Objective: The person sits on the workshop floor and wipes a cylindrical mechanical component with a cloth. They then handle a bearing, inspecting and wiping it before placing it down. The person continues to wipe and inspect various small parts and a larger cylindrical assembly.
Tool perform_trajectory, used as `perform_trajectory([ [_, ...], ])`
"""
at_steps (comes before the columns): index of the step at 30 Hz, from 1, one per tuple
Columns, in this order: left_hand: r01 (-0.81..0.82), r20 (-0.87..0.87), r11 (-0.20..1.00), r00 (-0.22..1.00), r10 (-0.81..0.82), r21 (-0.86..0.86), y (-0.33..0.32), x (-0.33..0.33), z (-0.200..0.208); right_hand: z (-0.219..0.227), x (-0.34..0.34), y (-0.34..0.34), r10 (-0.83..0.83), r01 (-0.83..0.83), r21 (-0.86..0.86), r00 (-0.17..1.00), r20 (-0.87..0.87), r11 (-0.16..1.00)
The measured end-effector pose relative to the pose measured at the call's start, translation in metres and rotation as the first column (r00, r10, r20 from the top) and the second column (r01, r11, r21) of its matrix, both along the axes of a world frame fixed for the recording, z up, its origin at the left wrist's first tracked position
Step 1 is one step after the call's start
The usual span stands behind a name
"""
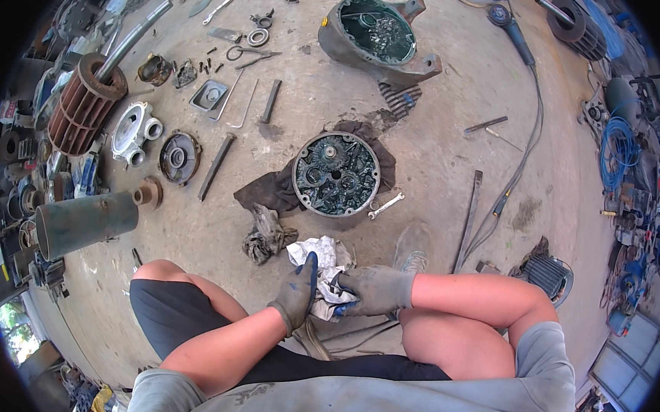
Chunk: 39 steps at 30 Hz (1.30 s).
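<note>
Both my gloved hands grip a crumpled white rag (pixel 319 250) between my knees. My left hand (pixel 293 295) is closed on its left side with the thumb over the cloth. My right hand (pixel 376 290) has its fingers wrapped round the right side. Just beyond the rag sits a round gear housing (pixel 334 199), its gears coated in dark greenish oil. It rests on a dark cloth (pixel 266 188). A crumpled grey rag (pixel 267 236) lies left of my hands, and a combination wrench (pixel 386 205) lies right of the housing.
A large open casing (pixel 341 46) with dark oil inside stands at the far side. Left are a rusty rotor (pixel 84 105), a green cylinder (pixel 88 223), a white cover (pixel 132 132) and a hammer (pixel 271 102). Right lie a pry bar (pixel 470 220) and an angle grinder (pixel 514 37) with its cord.
</note>
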<state>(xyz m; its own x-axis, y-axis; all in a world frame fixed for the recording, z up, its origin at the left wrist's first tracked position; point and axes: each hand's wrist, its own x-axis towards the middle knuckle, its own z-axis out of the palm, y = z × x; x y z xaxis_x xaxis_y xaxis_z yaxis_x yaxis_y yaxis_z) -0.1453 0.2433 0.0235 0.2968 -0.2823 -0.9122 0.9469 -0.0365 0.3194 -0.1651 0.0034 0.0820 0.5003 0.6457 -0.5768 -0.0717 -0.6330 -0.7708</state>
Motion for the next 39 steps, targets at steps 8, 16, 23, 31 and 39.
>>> perform_trajectory([
  [8,0.003,-0.02,1.0,1.0,-0.002,0.022,-0.005,0.002,0.008,-0.008,-0.006,0.002,-0.081,0.078,0.037,0.993,0.085,0.996],
  [16,0.052,0.141,0.999,0.989,-0.053,0.016,-0.006,0.003,0.011,0.003,0.005,-0.002,-0.065,0.064,0.034,0.998,0.015,0.997],
  [23,0.004,0.127,1.0,0.992,-0.002,-0.019,-0.001,-0.017,-0.006,0.003,0.01,0.0,-0.1,0.1,-0.016,0.995,-0.003,0.995],
  [31,0.051,0.024,0.994,0.998,-0.049,-0.092,-0.009,-0.012,0.007,0.001,0.014,0.001,-0.013,0.023,-0.057,0.987,0.159,0.998],
  [39,-0.025,-0.031,0.995,0.999,0.022,-0.095,-0.018,0.003,0.024,0.004,0.016,0.0,-0.03,0.042,-0.085,0.99,0.141,0.996],
])
